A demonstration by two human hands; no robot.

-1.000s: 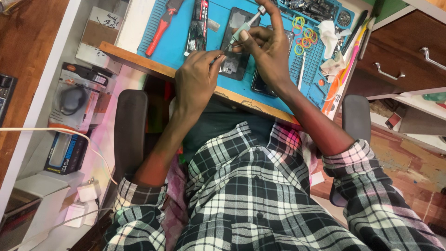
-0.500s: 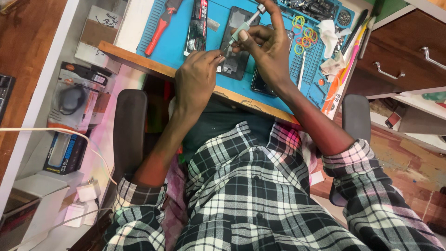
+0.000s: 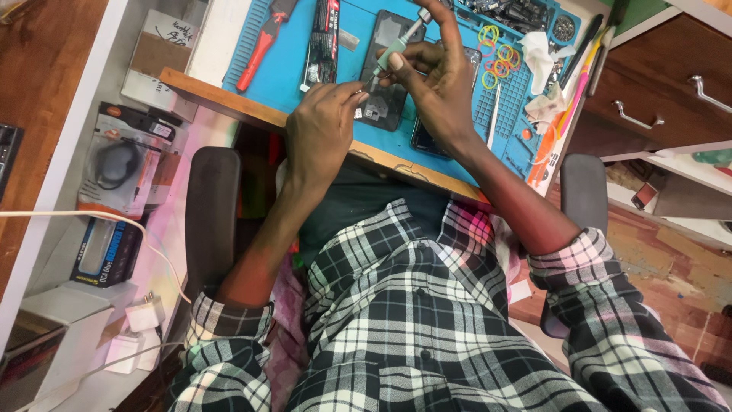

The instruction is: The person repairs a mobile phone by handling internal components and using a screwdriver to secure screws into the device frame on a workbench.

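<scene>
- Phone [image 3: 385, 72], dark and lying back-open on the blue mat [image 3: 282, 69], sits directly under the fingers of both hands.
- Right hand [image 3: 438, 84] has its fingers closed round a slim screwdriver [image 3: 393, 49], tip angled down toward the phone's lower end.
- Left hand [image 3: 324, 130] pinches its fingers narrow at that same spot, just beside the tip; whether they grip a small part I cannot tell.
- Judging by the exposed inside, the opening is done and the work within is under way; closing up looks still to come.
- Red-handled pliers [image 3: 263, 42] lie well left of the fingers, coloured rubber bands [image 3: 496, 53] just right of them, near the table's edge [image 3: 221, 95].
</scene>
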